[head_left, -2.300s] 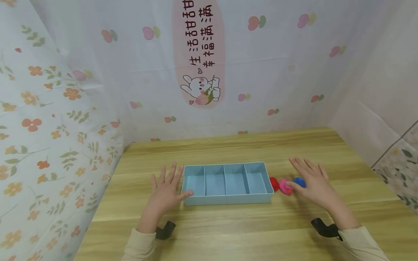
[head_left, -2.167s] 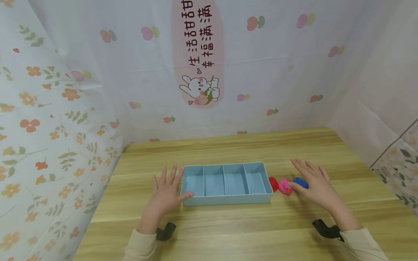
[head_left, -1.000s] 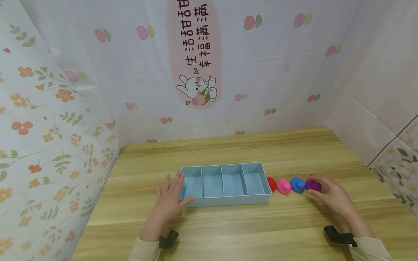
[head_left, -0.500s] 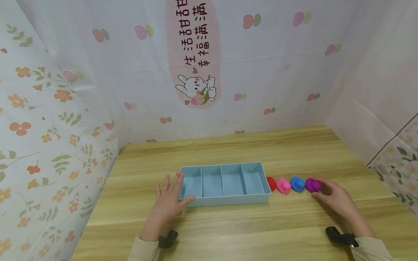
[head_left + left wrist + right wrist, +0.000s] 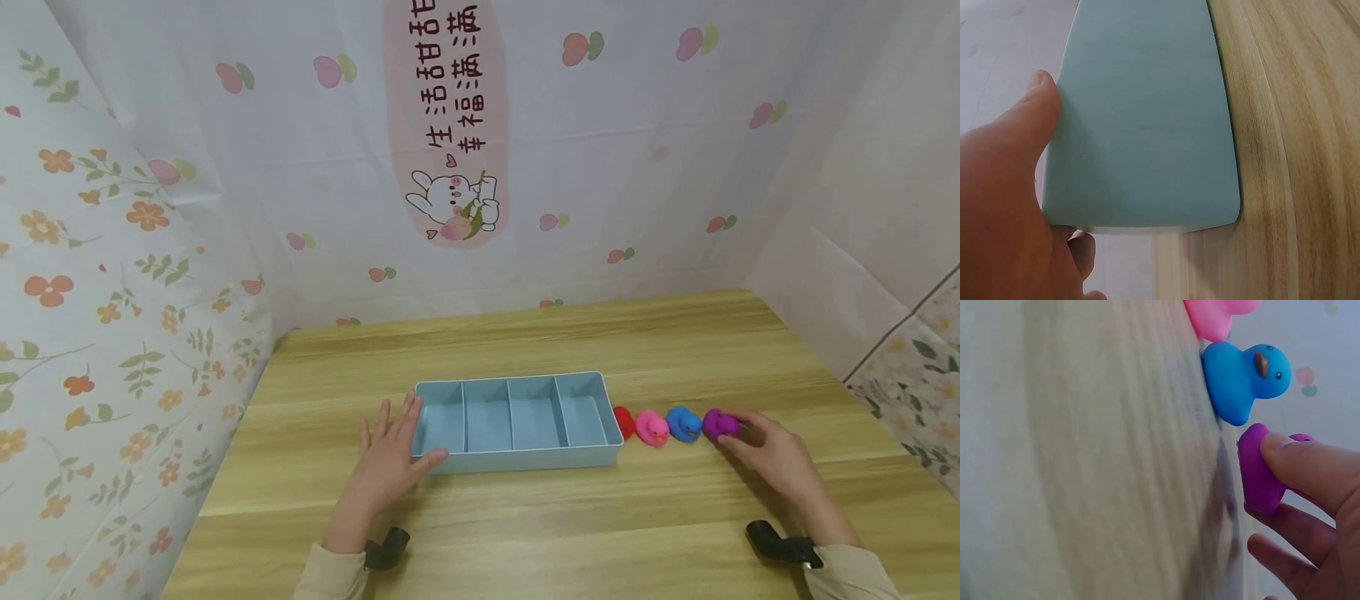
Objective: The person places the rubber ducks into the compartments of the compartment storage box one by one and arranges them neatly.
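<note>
A light blue divided box (image 5: 517, 459) stands on the table, its compartments bare. My left hand (image 5: 386, 458) rests at its left end, thumb on the front rim and straight fingers along the short side. The left wrist view shows the thumb (image 5: 1038, 103) against the box's edge. To the right of the box is a row of rubber ducks: red (image 5: 623, 422), pink (image 5: 652, 427), blue (image 5: 684, 424) and purple (image 5: 721, 424). Between thumb and fingers, my right hand (image 5: 776, 458) pinches the purple one, which looks tilted in the right wrist view. The box partly hides the red duck.
The wood-grain table (image 5: 525, 533) runs back to a white printed curtain (image 5: 337, 167). Another floral curtain (image 5: 112, 333) hangs along the left side. A black wrist mount (image 5: 387, 550) sits beneath the left wrist and another (image 5: 780, 546) beneath the right.
My right hand, earlier spread above the blue duck, has moved right and now pinches the purple duck, which has turned slightly. The left hand has settled against the box's end.
</note>
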Available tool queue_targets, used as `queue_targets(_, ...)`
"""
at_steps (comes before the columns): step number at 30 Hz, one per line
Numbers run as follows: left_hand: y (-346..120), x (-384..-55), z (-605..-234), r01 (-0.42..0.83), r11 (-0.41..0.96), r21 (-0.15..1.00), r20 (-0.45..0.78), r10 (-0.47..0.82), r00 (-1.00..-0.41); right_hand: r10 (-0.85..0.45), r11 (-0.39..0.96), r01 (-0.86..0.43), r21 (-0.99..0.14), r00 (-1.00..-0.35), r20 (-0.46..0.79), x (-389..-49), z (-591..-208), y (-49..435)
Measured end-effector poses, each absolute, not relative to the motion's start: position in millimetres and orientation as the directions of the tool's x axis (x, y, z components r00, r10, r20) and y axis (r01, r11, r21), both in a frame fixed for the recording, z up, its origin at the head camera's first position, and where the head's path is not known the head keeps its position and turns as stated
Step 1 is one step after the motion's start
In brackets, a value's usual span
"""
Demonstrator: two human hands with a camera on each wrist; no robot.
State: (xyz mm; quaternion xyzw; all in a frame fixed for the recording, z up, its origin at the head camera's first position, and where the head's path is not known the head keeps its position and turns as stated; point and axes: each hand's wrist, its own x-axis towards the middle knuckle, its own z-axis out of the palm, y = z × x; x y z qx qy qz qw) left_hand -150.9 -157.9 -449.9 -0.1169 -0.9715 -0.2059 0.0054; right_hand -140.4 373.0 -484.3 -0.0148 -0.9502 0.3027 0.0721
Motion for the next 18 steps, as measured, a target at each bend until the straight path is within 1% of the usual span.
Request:
queue_targets(5,-158.9,-150.9,-451.2,0.244,0.878,0.412,0.065,0.239,-0.969,0.09,0.82,-0.015,-0.572,-0.984,0.155,-140.6,-479.2,369.7)
queue_targets(13,-160.3,-152.1,-453.7,0.287,0.862,0.417,0.109,0.266,-0.958,0.101,0.817,0.018,-0.576,-0.989,0.111,-142.0,-462.9,358.3)
queue_targets(18,-160.2,-152.1,-452.6,0.282,0.859,0.427,0.1,0.265,-0.959,0.105,0.814,0.004,-0.581,-0.984,0.141,-140.1,-457.2,349.7)
